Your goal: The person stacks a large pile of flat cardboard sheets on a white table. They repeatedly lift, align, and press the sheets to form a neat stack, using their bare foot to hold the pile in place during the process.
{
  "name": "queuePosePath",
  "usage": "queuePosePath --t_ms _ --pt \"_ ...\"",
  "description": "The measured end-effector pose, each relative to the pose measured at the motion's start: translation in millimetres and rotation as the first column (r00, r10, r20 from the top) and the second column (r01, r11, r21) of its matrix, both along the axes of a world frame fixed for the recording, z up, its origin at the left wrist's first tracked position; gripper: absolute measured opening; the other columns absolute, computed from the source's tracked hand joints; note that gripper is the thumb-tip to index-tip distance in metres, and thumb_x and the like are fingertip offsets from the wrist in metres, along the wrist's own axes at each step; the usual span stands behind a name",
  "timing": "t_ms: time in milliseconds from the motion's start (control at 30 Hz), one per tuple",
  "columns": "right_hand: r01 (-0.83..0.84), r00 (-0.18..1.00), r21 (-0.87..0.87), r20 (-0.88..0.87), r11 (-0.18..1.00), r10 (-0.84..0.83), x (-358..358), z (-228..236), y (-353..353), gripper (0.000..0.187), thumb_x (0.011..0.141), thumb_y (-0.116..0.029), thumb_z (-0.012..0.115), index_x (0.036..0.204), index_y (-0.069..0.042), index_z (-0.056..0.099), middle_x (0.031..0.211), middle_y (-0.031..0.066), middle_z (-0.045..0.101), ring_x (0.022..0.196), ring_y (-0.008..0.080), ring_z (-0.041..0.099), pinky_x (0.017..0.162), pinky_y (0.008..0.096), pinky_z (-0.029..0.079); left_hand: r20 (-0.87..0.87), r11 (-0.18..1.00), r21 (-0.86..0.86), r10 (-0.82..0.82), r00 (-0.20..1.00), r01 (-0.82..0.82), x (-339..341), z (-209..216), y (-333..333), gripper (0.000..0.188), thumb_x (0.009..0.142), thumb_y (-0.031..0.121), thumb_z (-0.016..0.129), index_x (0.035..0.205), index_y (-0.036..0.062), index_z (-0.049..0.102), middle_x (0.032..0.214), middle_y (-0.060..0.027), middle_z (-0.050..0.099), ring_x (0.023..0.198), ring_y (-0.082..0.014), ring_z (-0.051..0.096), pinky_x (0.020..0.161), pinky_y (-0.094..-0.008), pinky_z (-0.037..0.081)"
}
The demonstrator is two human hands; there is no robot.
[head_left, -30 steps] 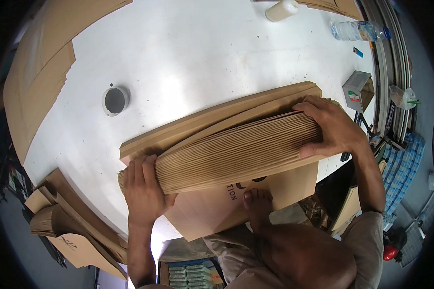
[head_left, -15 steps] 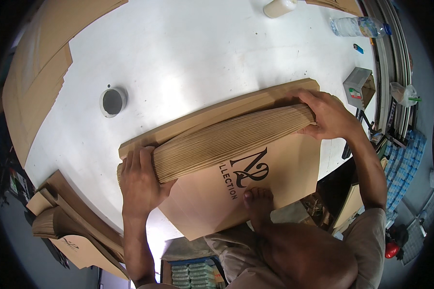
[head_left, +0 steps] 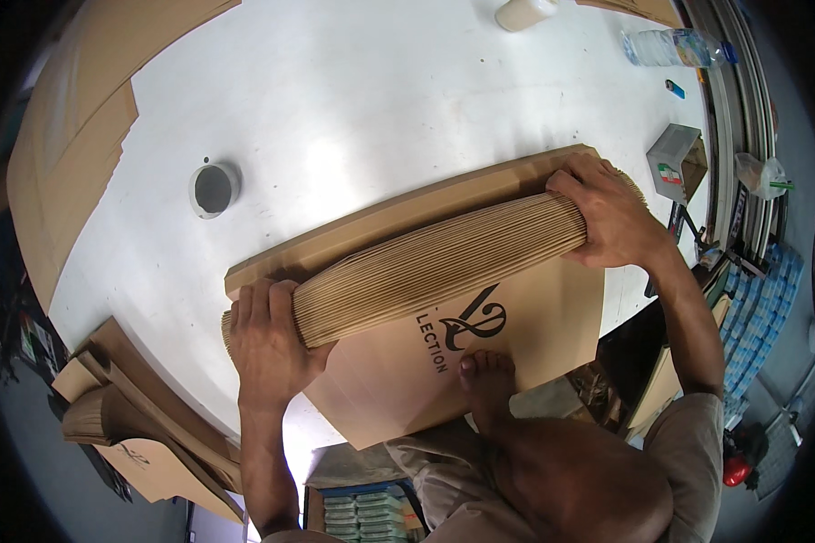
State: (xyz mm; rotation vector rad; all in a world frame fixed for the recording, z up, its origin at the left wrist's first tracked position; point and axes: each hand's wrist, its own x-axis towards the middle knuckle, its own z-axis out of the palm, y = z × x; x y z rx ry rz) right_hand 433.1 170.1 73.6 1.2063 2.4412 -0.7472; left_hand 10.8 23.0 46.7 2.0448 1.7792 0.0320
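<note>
A thick stack of brown paper bags (head_left: pixel 543 312) with black print lies across the table's near edge. Its upper layers (head_left: pixel 444 253) are bent up and toward me, showing many thin fanned edges. At the left end of that bent part, my left hand (head_left: pixel 272 339) is closed round it, thumb on the near side and fingers over the far side. My right hand (head_left: pixel 611 213) grips the right end the same way. Behind the bend, a flat brown strip of the stack (head_left: pixel 407 204) stays down. My bare foot (head_left: pixel 489 380) rests on the printed front.
The white table (head_left: pixel 335 118) holds a round grey-rimmed hole or cup (head_left: pixel 214 190), a pale bottle (head_left: pixel 525 13), a clear water bottle (head_left: pixel 670 48), a blue lighter (head_left: pixel 675 89) and a metal box (head_left: pixel 675 163). Brown sheets (head_left: pixel 72 136) lie far left; more bags (head_left: pixel 145 425) hang near left.
Both hands have rolled the bent layers slightly nearer to me, covering more of the print. The gap behind them is wider. My right hand's fingers have curled further over the edge.
</note>
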Motion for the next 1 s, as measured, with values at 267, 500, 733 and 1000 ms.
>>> queuePosePath --t_ms 267,500,733,1000 --pt "0.116 0.993 -0.028 0.010 0.993 -0.115 3.5 -9.2 0.9 0.105 0.059 -0.035 0.097 0.151 -0.006 0.056 0.132 0.0244 0.066 0.122 0.0454 0.066 0.106 0.0512 0.055 0.063 1.000 -0.012 0.026 0.998 -0.025 -4.1 -13.3 12.4 0.069 0.066 0.045 0.097 0.112 0.0032 0.068 0.111 -0.0154 0.067 0.107 -0.0389 0.067 0.088 -0.0514 0.056" --pt "0.062 0.998 -0.001 0.013 0.998 -0.062 12.1 -4.1 0.6 0.094 0.062 -0.037 0.097 0.144 -0.007 0.061 0.135 0.0186 0.063 0.126 0.0427 0.064 0.105 0.0533 0.055 0.090 0.992 0.114 -0.058 0.994 0.048 -5.6 -13.4 13.1 0.066 0.065 0.045 0.097 0.107 0.0019 0.068 0.114 -0.0158 0.067 0.104 -0.0375 0.069 0.088 -0.0499 0.055" --pt "0.090 0.988 -0.017 -0.122 0.996 -0.091 6.7 -20.9 2.7 0.096 0.056 -0.031 0.096 0.142 -0.003 0.064 0.128 0.0193 0.064 0.119 0.0433 0.067 0.103 0.0508 0.057 0.065 0.998 0.006 0.067 0.996 -0.067 5.9 -6.9 5.6 0.072 0.066 0.048 0.096 0.113 0.0020 0.068 0.117 -0.0157 0.067 0.106 -0.0371 0.069 0.088 -0.0499 0.055" --pt "0.117 0.991 -0.021 -0.057 0.993 -0.118 3.8 -9.4 -3.5 0.102 0.057 -0.028 0.095 0.150 -0.005 0.060 0.136 0.0187 0.062 0.123 0.0419 0.066 0.107 0.0499 0.057 0.072 0.995 0.089 -0.050 0.996 0.044 -3.5 -10.3 11.9 0.072 0.066 0.044 0.097 0.116 0.0015 0.068 0.132 -0.0191 0.067 0.125 -0.0419 0.065 0.106 -0.0530 0.052"
